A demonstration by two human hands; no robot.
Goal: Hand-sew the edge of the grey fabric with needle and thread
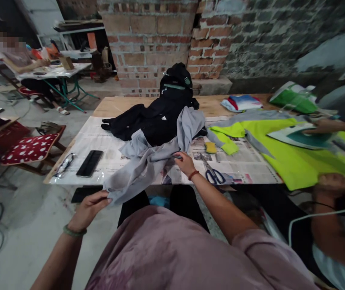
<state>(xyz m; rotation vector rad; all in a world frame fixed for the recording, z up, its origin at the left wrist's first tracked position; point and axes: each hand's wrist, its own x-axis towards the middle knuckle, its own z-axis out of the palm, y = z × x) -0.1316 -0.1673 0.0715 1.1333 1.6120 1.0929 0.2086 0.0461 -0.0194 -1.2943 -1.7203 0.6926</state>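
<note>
A grey garment point(157, 155) lies crumpled across the front of the table, partly over a black garment point(151, 121) with a small white logo. My left hand point(92, 205) pinches its near left end just past the table's front edge. Farther right, my right hand point(186, 164) is closed on the same grey cloth near its lower edge. The fabric stretches between both hands. To the right of my right hand lie scissors point(214, 175) with dark blue handles, and a yellow piece point(210, 147) sits beyond them.
A phone point(89, 163) and glasses point(65, 165) lie at the table's left. At right, a co-worker's hand holds an iron point(301, 136) on a neon-yellow and grey garment point(290, 161). A black bag point(177, 82), folded clothes point(241, 103) and a green-white bag point(293, 96) stand at the back.
</note>
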